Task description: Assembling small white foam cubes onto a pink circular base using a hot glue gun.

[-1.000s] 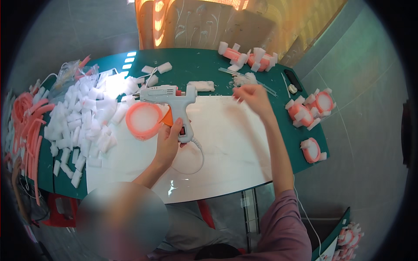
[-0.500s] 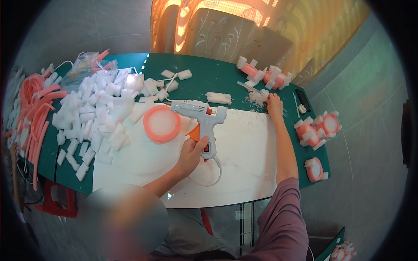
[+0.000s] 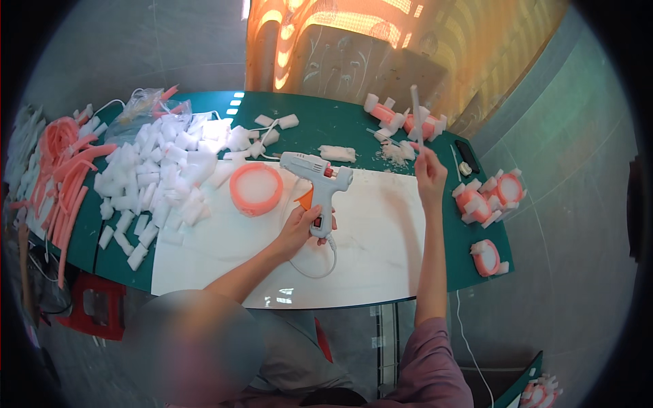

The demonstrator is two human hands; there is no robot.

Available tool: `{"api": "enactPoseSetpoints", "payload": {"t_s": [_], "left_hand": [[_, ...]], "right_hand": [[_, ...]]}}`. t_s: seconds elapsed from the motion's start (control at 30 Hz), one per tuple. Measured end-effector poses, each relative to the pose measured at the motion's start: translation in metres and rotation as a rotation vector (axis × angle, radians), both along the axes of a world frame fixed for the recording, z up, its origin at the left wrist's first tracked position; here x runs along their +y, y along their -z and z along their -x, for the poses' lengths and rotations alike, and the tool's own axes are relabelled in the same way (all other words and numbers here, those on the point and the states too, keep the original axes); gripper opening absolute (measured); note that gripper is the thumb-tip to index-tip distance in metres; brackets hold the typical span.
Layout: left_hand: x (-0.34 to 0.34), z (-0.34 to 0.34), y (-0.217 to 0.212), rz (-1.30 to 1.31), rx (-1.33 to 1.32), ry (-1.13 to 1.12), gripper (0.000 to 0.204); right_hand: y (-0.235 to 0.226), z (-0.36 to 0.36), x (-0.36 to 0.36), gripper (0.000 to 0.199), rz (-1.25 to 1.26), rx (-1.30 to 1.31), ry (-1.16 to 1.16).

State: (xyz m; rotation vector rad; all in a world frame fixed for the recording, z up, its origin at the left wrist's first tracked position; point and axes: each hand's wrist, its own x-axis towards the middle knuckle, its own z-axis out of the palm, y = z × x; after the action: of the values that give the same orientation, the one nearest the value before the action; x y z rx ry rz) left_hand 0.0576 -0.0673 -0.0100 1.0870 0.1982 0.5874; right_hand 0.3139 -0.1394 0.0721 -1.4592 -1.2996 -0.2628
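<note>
A light grey hot glue gun [image 3: 326, 194] with an orange trigger is gripped by its handle in my left hand [image 3: 299, 230], above the white board, nozzle pointing left. My right hand [image 3: 430, 178] pinches the lower end of a translucent white glue stick [image 3: 416, 112], which stands nearly upright over the table's far right part. Just left of the gun's nozzle lies a pink foam ring [image 3: 235, 191] around a white centre. More thin clear sticks [image 3: 382, 136] and white crumbs [image 3: 396, 155] lie beyond my right hand.
White foam pieces [image 3: 160, 160] are heaped on the left, beside long pink foam tubes [image 3: 68, 221]. Pink rings with white blocks stand at the far right [image 3: 425, 124] and right edge [image 3: 509, 189] of the green table [image 3: 313, 112]. A red stool [image 3: 102, 285] is below.
My right hand has lifted a glue stick from the crumb-strewn spot, raising it upright and drawing it nearer. The glue gun stays in my left hand; the whole view has shifted slightly.
</note>
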Motion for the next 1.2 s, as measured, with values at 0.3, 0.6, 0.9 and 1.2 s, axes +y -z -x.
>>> {"api": "enactPoseSetpoints", "payload": {"t_s": [0.3,0.6,0.9,1.2], "left_hand": [[0.005,0.001,0.005,0.309,-0.139,0.09,0.036],[0.006,-0.001,-0.002,0.263,-0.068,0.042,0.037],[0.003,-0.001,-0.001,0.075,0.027,-0.031,0.036],[0.002,-0.005,0.002,0.006,0.045,0.041,0.038]], "right_hand": [[0.037,0.014,-0.019,0.019,0.044,-0.204,-0.149],[0.033,0.011,-0.023,0.013,0.102,-0.242,-0.067],[0.023,0.004,-0.027,0.015,-0.039,-0.468,0.119],[0.023,0.002,-0.031,0.016,0.042,-0.393,0.18]]}}
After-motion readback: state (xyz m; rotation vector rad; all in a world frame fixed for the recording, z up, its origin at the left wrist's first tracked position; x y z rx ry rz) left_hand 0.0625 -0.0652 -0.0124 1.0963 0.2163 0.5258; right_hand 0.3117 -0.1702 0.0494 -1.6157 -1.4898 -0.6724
